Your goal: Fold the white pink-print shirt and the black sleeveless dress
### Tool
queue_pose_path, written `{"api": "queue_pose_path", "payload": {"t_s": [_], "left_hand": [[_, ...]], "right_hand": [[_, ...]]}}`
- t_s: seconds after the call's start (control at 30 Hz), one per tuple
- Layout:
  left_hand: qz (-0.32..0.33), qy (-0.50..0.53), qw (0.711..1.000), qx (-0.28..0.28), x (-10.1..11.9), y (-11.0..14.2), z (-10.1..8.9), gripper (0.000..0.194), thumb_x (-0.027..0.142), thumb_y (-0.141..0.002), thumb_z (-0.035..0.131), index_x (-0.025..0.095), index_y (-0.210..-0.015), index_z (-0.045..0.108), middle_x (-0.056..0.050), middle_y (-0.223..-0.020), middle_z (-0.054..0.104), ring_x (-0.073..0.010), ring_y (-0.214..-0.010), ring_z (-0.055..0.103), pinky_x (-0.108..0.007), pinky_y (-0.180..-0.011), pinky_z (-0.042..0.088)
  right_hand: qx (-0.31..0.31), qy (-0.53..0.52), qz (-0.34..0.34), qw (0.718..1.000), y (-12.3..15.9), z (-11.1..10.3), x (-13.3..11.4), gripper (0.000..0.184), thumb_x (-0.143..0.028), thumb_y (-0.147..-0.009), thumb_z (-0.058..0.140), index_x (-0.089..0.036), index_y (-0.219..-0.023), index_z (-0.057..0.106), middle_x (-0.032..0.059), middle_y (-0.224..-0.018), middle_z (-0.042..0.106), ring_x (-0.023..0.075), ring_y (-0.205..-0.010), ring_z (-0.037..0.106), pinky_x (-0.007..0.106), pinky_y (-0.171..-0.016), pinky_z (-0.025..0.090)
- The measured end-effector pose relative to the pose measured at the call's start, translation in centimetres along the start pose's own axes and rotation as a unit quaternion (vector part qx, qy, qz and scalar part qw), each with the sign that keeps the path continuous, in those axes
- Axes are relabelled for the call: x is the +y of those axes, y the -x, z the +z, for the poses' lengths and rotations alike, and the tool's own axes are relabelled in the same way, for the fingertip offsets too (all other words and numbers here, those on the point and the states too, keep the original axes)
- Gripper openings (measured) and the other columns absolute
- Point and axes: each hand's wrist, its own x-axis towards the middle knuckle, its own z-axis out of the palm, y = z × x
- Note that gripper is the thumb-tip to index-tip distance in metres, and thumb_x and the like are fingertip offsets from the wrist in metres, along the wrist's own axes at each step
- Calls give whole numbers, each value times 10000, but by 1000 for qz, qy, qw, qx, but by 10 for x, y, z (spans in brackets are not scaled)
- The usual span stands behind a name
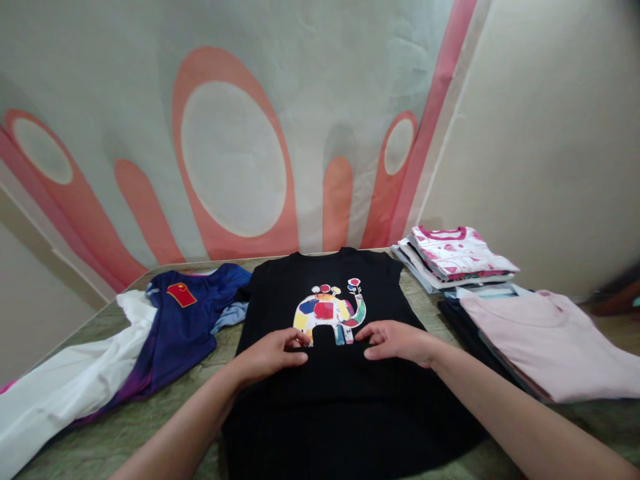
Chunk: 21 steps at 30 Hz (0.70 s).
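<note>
On the table (425, 303), black T-shirt (335, 383), long axis and neck (346, 253) toward wall (310, 107) (left hand (267, 355) and right hand (400, 343) half-curled, grip unclear)

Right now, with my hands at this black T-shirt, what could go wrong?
An uneven pull by the left hand and right hand might crease the black T-shirt near its elephant print. The pink top lies near the right forearm, so an outward sweep could disturb it. The blue top, close beside the black T-shirt, might get dragged along.
</note>
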Motion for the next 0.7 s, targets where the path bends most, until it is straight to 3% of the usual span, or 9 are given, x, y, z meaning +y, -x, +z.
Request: {"api": "queue_pose_path", "payload": {"t_s": [0.1, 0.2, 0.33, 0.5, 0.7], "left_hand": [[-12, 16, 1000, 13, 1, 4, 6, 493, 385, -698, 705, 150, -1122, 618, -53, -1037, 626, -233, -1002, 553, -315, -876, 400], [-31, 88, 996, 8, 0, 5, 11, 423, 439, -739, 686, 133, -1028, 649, -63, -1012, 656, -236, -971, 580, -325, -862, 415], [-52, 229, 972, -14, -1, 11, 13, 384, 473, -776, 679, 135, -955, 656, -46, -933, 685, -195, -855, 613, -294, -795, 445], [-60, 371, 926, -37, 6, 23, 2, 321, 410, -745, 750, 141, -877, 632, -9, -790, 668, -114, -679, 589, -221, -681, 443], [-51, 393, 917, -48, 2, 27, -12, 361, 377, -660, 822, 129, -732, 570, 26, -643, 583, -61, -540, 491, -157, -522, 357]], "right_hand": [[-11, 18, -1, 1000, 4, 5, 1, 451, -378, -666, 798, -151, -1034, 669, -6, -800, 647, 128, -729, 565, 243, -697, 410], [23, 11, -17, 1000, 6, 9, 1, 349, -451, -712, 759, -141, -845, 667, -6, -779, 639, 123, -706, 548, 242, -679, 410], [27, -125, -51, 990, 10, 12, 0, 364, -482, -762, 721, -156, -880, 609, -12, -792, 642, 116, -708, 565, 234, -672, 422], [-15, -220, -46, 974, 18, 6, -8, 360, -408, -703, 793, -155, -863, 593, -18, -776, 650, 103, -660, 587, 227, -658, 442], [-29, -215, -65, 974, 21, -7, -7, 379, -399, -656, 827, -140, -797, 589, -26, -721, 625, 79, -596, 557, 190, -582, 420]]}}
